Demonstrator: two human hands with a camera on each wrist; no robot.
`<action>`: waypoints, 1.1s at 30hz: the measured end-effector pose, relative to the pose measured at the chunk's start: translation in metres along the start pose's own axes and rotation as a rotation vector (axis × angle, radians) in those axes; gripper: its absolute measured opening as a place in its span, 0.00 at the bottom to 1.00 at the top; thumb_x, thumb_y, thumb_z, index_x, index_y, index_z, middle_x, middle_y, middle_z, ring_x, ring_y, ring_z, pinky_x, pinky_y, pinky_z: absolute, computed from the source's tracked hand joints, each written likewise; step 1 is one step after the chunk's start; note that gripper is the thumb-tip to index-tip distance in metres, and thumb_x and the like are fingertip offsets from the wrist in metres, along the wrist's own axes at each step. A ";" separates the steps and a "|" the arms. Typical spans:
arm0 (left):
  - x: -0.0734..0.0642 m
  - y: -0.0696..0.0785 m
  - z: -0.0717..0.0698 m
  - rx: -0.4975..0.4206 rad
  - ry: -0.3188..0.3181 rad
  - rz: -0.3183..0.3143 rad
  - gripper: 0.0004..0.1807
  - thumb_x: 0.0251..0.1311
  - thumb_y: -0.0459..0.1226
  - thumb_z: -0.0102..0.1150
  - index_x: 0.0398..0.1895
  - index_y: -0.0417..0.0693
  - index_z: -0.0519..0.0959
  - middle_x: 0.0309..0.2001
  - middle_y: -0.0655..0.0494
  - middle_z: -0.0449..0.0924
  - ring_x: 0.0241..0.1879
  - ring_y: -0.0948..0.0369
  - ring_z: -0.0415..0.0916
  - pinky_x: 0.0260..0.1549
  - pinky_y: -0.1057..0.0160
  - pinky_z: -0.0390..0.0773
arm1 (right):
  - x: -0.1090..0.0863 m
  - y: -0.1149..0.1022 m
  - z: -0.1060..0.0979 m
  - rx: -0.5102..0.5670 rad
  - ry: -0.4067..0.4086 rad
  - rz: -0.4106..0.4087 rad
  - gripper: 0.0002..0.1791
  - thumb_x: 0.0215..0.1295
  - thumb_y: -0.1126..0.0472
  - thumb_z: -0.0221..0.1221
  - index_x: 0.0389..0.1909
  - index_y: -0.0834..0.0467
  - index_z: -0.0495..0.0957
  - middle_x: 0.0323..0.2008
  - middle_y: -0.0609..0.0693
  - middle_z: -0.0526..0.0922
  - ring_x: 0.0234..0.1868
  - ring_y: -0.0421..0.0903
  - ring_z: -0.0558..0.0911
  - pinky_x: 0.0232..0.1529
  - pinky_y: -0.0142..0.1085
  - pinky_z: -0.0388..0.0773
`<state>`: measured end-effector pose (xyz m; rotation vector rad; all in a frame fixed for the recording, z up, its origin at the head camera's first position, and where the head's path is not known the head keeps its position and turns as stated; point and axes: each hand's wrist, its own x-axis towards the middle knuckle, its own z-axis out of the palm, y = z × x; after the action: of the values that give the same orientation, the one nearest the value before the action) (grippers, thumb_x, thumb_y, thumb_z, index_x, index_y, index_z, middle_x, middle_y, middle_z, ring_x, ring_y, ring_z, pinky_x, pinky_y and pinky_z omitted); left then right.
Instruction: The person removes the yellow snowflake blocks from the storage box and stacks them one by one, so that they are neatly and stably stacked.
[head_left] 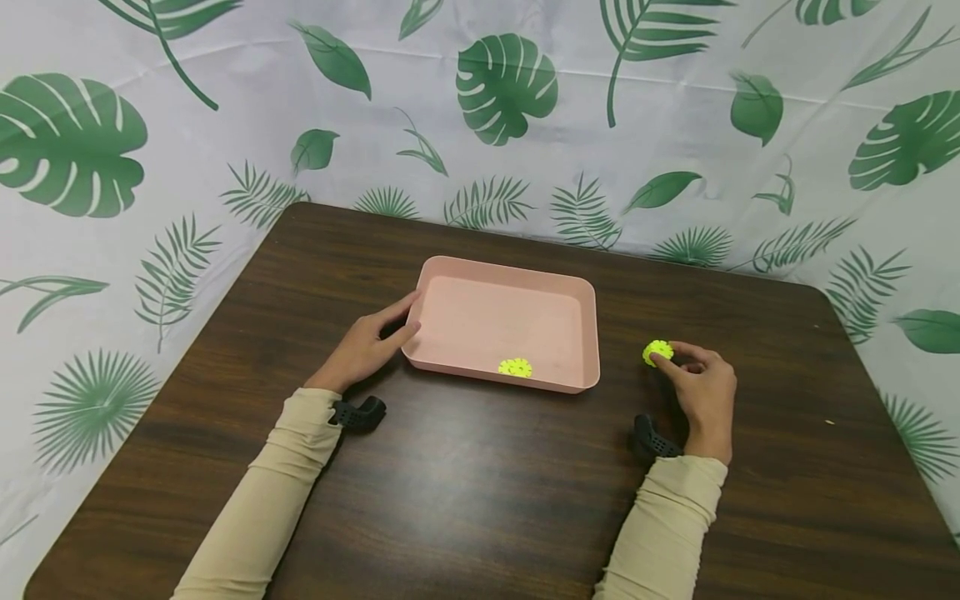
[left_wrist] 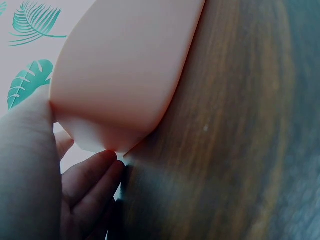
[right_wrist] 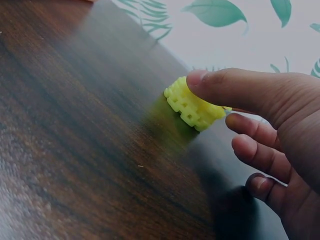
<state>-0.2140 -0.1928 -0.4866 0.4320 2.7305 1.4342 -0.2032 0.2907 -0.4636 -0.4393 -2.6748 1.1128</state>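
Note:
A shallow pink tray (head_left: 495, 273) lies on the table. My left hand (head_left: 365, 346) holds its left side, with the thumb over the rim and fingers against the outer wall; the left wrist view shows fingers (left_wrist: 95, 175) touching the tray's lower edge (left_wrist: 107, 137). Inside the tray, by its front wall, lie bright yellow notched discs (head_left: 515, 367), partly hidden by the rim. Right of the tray, my right hand (head_left: 701, 392) pinches a small stack of yellow notched plastic discs (right_wrist: 187, 107) between thumb and fingers. Its other fingers are loosely bent.
The dark wooden table (head_left: 450, 500) carries the tray near its middle. A white cloth with green leaf prints (head_left: 555, 167) hangs behind it. A tiny pale speck (head_left: 829, 422) lies on the wood to the right.

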 end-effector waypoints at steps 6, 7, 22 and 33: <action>0.001 0.002 -0.001 0.001 -0.006 -0.012 0.34 0.77 0.57 0.51 0.82 0.71 0.57 0.78 0.55 0.60 0.76 0.51 0.60 0.72 0.42 0.62 | 0.000 0.000 -0.001 0.001 -0.013 0.016 0.27 0.68 0.50 0.69 0.59 0.64 0.84 0.58 0.61 0.78 0.45 0.48 0.73 0.41 0.38 0.68; 0.001 0.002 -0.001 0.001 -0.007 -0.015 0.34 0.77 0.57 0.51 0.82 0.71 0.57 0.78 0.55 0.60 0.76 0.51 0.60 0.72 0.42 0.62 | 0.000 0.000 -0.001 0.002 -0.014 0.017 0.27 0.68 0.50 0.69 0.60 0.64 0.83 0.58 0.61 0.78 0.45 0.48 0.73 0.41 0.38 0.68; 0.002 0.000 -0.002 -0.004 -0.017 -0.021 0.34 0.77 0.58 0.50 0.82 0.72 0.57 0.79 0.56 0.60 0.77 0.52 0.60 0.72 0.42 0.62 | 0.001 -0.029 0.021 0.128 0.010 -0.154 0.25 0.64 0.54 0.73 0.56 0.64 0.85 0.48 0.60 0.79 0.36 0.41 0.72 0.38 0.31 0.68; 0.000 -0.002 -0.001 -0.010 -0.011 -0.022 0.34 0.76 0.57 0.51 0.82 0.70 0.58 0.78 0.56 0.60 0.76 0.52 0.60 0.73 0.43 0.62 | -0.006 -0.094 0.055 0.161 -0.391 -0.422 0.22 0.60 0.69 0.73 0.55 0.68 0.84 0.44 0.64 0.81 0.36 0.51 0.74 0.34 0.29 0.74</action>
<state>-0.2145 -0.1943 -0.4879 0.4068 2.7090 1.4357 -0.2325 0.1897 -0.4347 0.3961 -2.7645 1.3667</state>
